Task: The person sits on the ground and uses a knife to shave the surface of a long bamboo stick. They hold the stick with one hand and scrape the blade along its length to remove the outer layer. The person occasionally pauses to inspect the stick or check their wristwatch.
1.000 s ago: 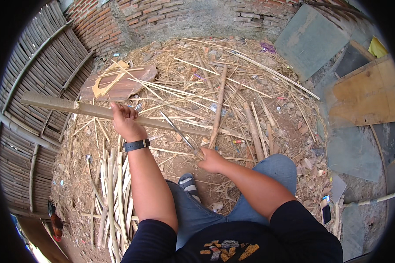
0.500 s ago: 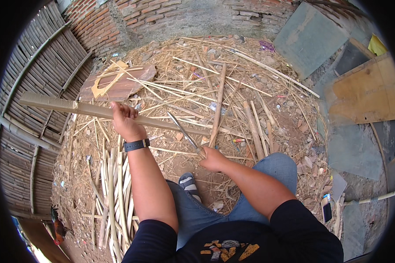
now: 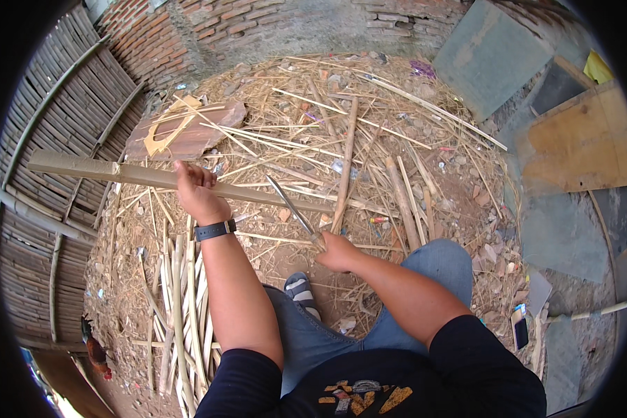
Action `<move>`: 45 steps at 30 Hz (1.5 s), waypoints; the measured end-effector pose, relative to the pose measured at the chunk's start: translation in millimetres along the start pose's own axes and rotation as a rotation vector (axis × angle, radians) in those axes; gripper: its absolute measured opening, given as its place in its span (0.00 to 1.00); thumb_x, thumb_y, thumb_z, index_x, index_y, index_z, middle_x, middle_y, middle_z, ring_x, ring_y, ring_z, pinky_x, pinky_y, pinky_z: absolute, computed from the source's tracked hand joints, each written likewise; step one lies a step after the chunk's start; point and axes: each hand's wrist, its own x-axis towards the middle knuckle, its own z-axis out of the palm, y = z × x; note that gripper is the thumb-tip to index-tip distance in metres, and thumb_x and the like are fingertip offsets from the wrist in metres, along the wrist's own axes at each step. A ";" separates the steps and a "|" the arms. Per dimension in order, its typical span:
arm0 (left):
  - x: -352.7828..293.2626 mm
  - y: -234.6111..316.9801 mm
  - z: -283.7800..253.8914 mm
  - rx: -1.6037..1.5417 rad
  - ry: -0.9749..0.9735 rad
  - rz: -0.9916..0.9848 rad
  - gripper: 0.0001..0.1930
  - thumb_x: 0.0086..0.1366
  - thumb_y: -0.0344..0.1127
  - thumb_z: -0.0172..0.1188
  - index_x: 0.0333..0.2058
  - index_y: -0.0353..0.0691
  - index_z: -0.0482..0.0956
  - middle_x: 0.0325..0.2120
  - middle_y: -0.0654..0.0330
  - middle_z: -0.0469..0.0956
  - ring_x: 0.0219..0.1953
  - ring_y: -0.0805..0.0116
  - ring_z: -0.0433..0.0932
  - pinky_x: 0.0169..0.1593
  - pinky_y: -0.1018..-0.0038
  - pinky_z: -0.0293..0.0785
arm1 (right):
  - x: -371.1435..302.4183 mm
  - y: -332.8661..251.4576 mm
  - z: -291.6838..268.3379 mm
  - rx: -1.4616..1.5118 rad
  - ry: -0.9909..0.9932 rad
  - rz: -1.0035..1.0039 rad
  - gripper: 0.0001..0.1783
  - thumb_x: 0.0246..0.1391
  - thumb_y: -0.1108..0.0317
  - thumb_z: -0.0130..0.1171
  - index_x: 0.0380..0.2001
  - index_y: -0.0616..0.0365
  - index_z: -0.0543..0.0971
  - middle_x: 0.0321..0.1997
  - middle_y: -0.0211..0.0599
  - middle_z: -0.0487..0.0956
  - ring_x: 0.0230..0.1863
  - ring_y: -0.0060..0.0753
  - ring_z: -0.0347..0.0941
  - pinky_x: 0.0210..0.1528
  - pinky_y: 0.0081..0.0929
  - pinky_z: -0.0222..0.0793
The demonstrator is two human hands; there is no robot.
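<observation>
My left hand [image 3: 199, 194] is closed around a long split bamboo piece [image 3: 97, 169], held nearly level and sloping slightly down to the right. A dark strap circles that wrist. In my right hand [image 3: 338, 253] is the handle of a long-bladed knife [image 3: 294, 209]. Its blade points up and left, and its upper part overlaps the bamboo in view, right of my left hand; whether the two touch I cannot tell. The bamboo's right end lies close to a brown pole [image 3: 347, 164] on the ground.
Split bamboo strips [image 3: 190, 306] lie in a heap at lower left. A brown board [image 3: 212, 130] lies at far left. Sheets [image 3: 493, 63] lean along the right, near a phone [image 3: 520, 329]. Brick [image 3: 292, 24] and bamboo [image 3: 42, 132] walls enclose the ground; a chicken [image 3: 96, 350] stands lower left.
The left end of the bamboo has shifted very slightly left. At lower left, the chicken has moved its body and head. Both hands keep their grips, almost still.
</observation>
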 end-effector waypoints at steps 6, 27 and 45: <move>-1.7 1.8 1.1 0.004 0.000 0.022 0.17 0.69 0.50 0.55 0.26 0.47 0.65 0.16 0.71 0.56 0.18 0.78 0.53 0.25 0.78 0.51 | -2.2 -1.8 -0.1 0.039 0.018 -0.047 0.32 0.45 0.63 0.62 0.53 0.67 0.69 0.44 0.62 0.78 0.48 0.58 0.75 0.51 0.43 0.70; -2.0 2.7 1.9 0.008 -0.009 0.027 0.19 0.70 0.52 0.53 0.25 0.47 0.64 0.16 0.70 0.55 0.18 0.77 0.53 0.24 0.78 0.51 | 1.7 -5.1 -9.2 0.110 -0.034 -0.107 0.28 0.45 0.65 0.61 0.51 0.64 0.72 0.41 0.55 0.79 0.45 0.53 0.77 0.47 0.41 0.71; -2.4 0.6 -1.5 -0.010 -0.079 0.004 0.18 0.71 0.52 0.51 0.26 0.48 0.65 0.17 0.70 0.57 0.18 0.77 0.54 0.25 0.79 0.52 | 3.4 -4.1 -15.5 0.179 -0.113 0.106 0.28 0.45 0.65 0.61 0.49 0.65 0.71 0.39 0.56 0.79 0.42 0.53 0.76 0.45 0.40 0.71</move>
